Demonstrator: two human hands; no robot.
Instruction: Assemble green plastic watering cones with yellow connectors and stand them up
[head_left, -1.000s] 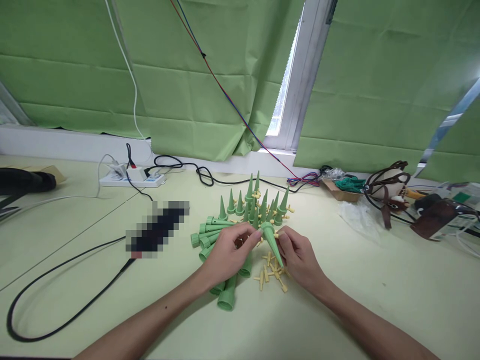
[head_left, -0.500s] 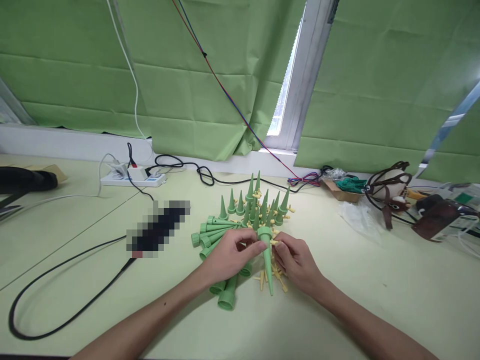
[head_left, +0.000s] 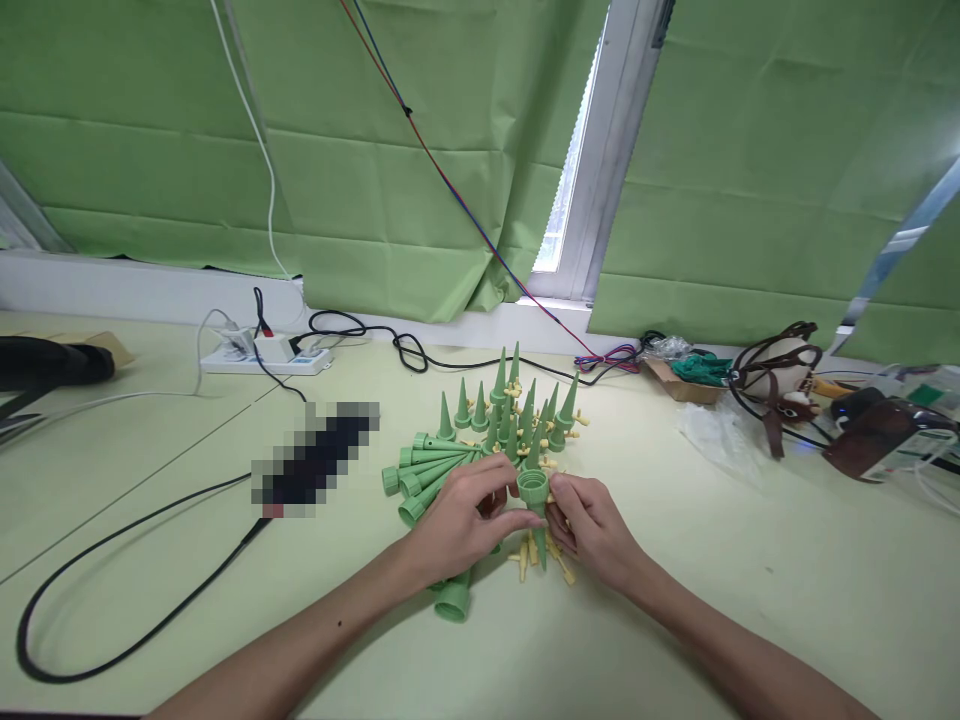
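Observation:
A green plastic watering spike (head_left: 533,487) is held in front of me, its threaded open end up and towards me and its point down. My left hand (head_left: 469,520) grips it from the left with thumb and fingers. My right hand (head_left: 596,525) is closed at the spike's right side, pinching a small yellow valve (head_left: 553,490) that its fingers mostly cover. Several loose yellow valves (head_left: 523,562) lie on the table under the hands. Green spikes (head_left: 439,468) lie in a pile beside and partly behind my left hand. Beyond, several spikes (head_left: 500,380) stand point up, some with yellow valves.
A power strip (head_left: 304,360) with plugs sits at the back left. A pixelated dark object (head_left: 319,460) with a black cable lies left of the pile. To the right are a clear plastic bag (head_left: 720,435), a small cardboard box (head_left: 682,383) and dark red sunglasses (head_left: 874,440).
The held spike has tilted, so its open threaded end now faces me more. My left thumb has shifted right and lower along it. My right hand stays at its side.

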